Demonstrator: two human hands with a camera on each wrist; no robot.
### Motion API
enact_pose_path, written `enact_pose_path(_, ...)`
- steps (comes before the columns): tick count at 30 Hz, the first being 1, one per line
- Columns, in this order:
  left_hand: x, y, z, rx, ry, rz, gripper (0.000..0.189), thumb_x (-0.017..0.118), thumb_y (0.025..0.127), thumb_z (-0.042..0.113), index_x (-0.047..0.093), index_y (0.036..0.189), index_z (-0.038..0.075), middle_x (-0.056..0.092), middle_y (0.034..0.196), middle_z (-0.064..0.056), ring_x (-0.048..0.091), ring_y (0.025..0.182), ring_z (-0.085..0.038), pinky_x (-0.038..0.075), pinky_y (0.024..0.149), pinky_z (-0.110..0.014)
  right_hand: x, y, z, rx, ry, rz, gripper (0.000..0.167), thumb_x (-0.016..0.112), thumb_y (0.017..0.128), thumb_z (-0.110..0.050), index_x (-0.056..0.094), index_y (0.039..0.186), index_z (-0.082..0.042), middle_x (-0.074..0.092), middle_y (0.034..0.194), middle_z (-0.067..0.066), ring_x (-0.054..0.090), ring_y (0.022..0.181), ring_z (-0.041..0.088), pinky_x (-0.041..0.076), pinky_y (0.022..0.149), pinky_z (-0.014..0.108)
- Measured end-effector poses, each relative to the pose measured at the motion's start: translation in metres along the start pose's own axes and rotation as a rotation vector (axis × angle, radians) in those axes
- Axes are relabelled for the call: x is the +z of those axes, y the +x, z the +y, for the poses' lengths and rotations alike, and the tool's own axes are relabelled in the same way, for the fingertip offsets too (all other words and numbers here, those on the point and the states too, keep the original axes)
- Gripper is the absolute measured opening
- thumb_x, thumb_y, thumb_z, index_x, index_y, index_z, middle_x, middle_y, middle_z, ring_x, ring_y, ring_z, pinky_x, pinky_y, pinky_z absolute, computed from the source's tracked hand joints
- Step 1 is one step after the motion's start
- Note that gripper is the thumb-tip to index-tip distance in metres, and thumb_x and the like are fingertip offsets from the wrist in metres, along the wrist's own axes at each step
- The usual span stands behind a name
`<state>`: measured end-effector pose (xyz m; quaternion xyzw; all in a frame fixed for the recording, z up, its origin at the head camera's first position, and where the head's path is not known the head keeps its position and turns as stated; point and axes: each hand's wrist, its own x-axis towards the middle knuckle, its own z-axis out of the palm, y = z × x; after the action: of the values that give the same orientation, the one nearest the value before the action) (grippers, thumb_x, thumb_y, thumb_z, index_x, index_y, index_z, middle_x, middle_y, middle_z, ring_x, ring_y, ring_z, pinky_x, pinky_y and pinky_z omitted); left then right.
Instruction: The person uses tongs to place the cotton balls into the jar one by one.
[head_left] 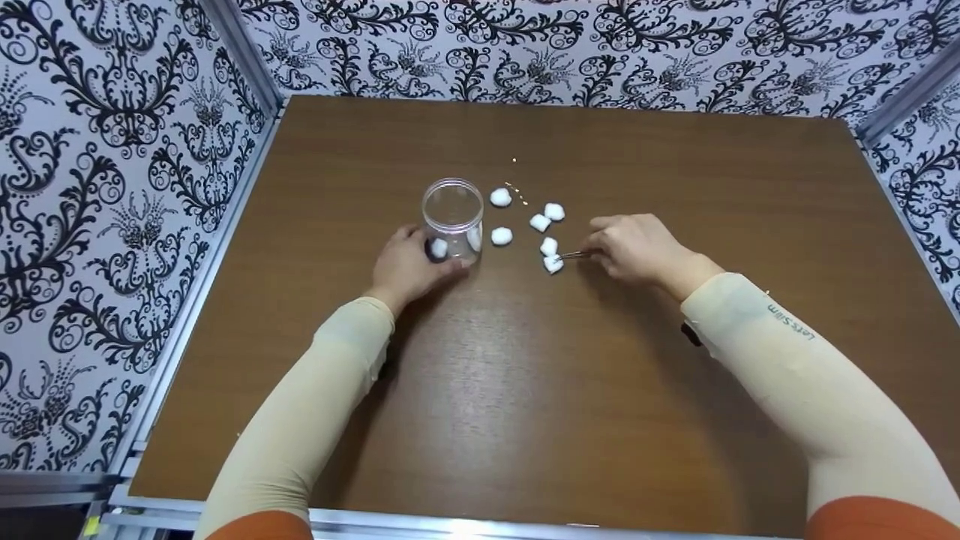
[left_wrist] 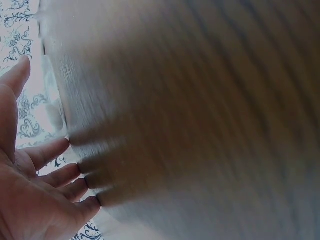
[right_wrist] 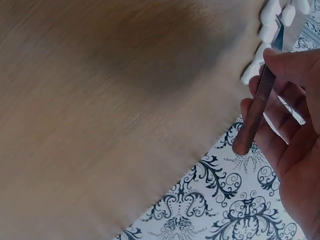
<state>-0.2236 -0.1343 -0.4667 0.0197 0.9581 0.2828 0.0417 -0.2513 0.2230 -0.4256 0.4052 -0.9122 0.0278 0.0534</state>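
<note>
My left hand [head_left: 411, 266] holds a clear plastic jar [head_left: 453, 206] low on its left side, thumb in front and fingers behind. White cotton balls show through the jar's wall. In the left wrist view, the fingertips of the left hand [left_wrist: 45, 195] rest on the tabletop beside the jar [left_wrist: 52, 100]. My right hand [head_left: 634, 247] pinches metal tweezers [right_wrist: 257, 107] between thumb and fingers. The tweezers' tips are right at the nearest cotton ball [head_left: 553, 264], which lies against another cotton ball [head_left: 549, 246].
Two more cotton balls [head_left: 554, 211] lie together farther back, and single ones [head_left: 502, 236] sit just right of the jar. Small pale bits [head_left: 517, 193] are scattered behind them. The brown table [head_left: 480, 420] is bordered by patterned walls [head_left: 127, 112] at the left, back and right.
</note>
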Motion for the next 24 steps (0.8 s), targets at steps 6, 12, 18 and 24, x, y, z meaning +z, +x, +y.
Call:
enact_pose_path(6, -0.001, 0.000, 0.000, 0.006, -0.001, 0.000, 0.086, 0.075, 0.078, 0.063, 0.053, 0.143, 0.010, 0.043, 0.147, -0.016, 0.041, 0.135, -0.035, 0.034, 0.108, -0.047, -0.005, -0.003, 0.000, 0.001, -0.023, 0.017, 0.010, 0.074, 0.085, -0.009, 0.078, 0.090, -0.015, 0.054, 0.079, -0.002, 0.057, 0.065, 0.020, 0.048, 0.052, 0.044)
enact_pose_path(12, 0.000, 0.000, -0.001, 0.004, 0.000, 0.000, 0.087, 0.074, 0.078, 0.065, 0.054, 0.143, 0.011, 0.043, 0.147, -0.016, 0.042, 0.133, -0.035, 0.036, 0.107, -0.048, -0.012, -0.007, 0.003, 0.029, 0.000, -0.012, 0.012, 0.072, 0.085, -0.008, 0.079, 0.092, -0.016, 0.054, 0.080, -0.003, 0.056, 0.064, 0.019, 0.047, 0.053, 0.044)
enact_pose_path(18, 0.000, 0.000, -0.002, 0.018, -0.005, -0.005, 0.090, 0.072, 0.078, 0.066, 0.050, 0.146, 0.011, 0.042, 0.147, -0.016, 0.043, 0.133, -0.036, 0.037, 0.106, -0.049, -0.019, -0.012, 0.007, 0.047, 0.017, -0.066, 0.012, 0.071, 0.084, -0.008, 0.079, 0.091, -0.014, 0.055, 0.079, -0.003, 0.053, 0.062, 0.018, 0.047, 0.054, 0.044)
enact_pose_path(24, 0.001, 0.001, -0.003, 0.017, -0.002, -0.003, 0.087, 0.072, 0.079, 0.065, 0.051, 0.145, 0.013, 0.042, 0.147, -0.016, 0.042, 0.133, -0.036, 0.036, 0.106, -0.049, -0.028, -0.013, 0.011, 0.078, 0.021, -0.107, 0.014, 0.071, 0.083, -0.008, 0.079, 0.091, -0.017, 0.055, 0.079, -0.005, 0.053, 0.063, 0.018, 0.047, 0.054, 0.045)
